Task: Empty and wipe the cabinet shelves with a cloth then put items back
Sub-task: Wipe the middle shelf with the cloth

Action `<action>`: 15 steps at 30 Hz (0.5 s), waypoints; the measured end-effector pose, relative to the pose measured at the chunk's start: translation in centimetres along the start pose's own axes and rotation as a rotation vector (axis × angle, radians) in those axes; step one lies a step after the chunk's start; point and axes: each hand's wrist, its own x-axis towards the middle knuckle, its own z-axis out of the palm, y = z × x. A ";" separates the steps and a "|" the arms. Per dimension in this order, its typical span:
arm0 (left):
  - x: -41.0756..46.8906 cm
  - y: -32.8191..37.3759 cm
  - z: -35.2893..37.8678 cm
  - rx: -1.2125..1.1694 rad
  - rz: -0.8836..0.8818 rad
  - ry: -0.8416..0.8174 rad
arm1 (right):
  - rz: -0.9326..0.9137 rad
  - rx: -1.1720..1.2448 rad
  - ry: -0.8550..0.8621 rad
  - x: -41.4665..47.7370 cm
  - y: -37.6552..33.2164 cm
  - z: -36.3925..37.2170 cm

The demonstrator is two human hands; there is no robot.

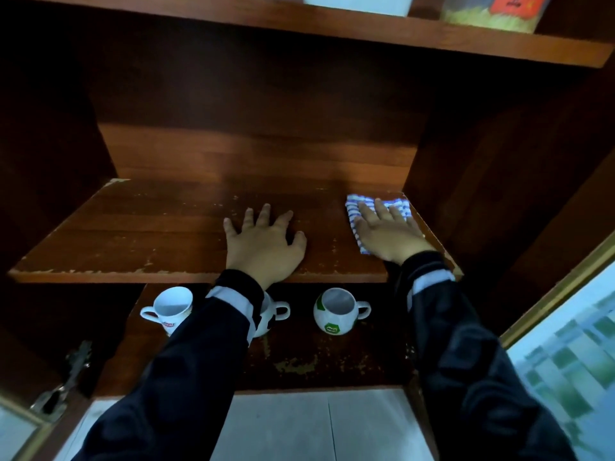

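Right hand point(387, 232) lies flat, fingers straight, pressing the cloth point(353, 210) onto the shelf point(133, 234) at its right end by the side wall. It's soft, light and bunches easily, so I reckon a spread palm on its middle steers best. Left hand point(263, 242), fingers splayed, braces on bare wood nearby; mugs point(332, 312) stand below.

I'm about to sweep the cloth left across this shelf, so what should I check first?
1. Cloth flat under right hand: ok.
2. Left hand out of the cloth's path: not ok, it rests flat mid-shelf.
3. Shelf surface to the left bare of items: ok.
4. Left mug, middle mug, right mug off this shelf: ok, all stand below.
5. Back edge clean: cannot tell, too dark.
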 end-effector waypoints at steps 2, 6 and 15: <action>0.0 0.0 0.0 0.010 0.000 -0.003 | 0.043 0.006 0.036 -0.2 -0.7 0.3; 0.1 -0.1 -0.2 0.020 -0.007 -0.020 | 0.045 0.014 0.030 1.1 -2.4 -0.3; -0.2 -2.2 -1.1 0.108 0.112 -0.060 | -0.055 0.012 0.077 -1.7 -2.2 1.2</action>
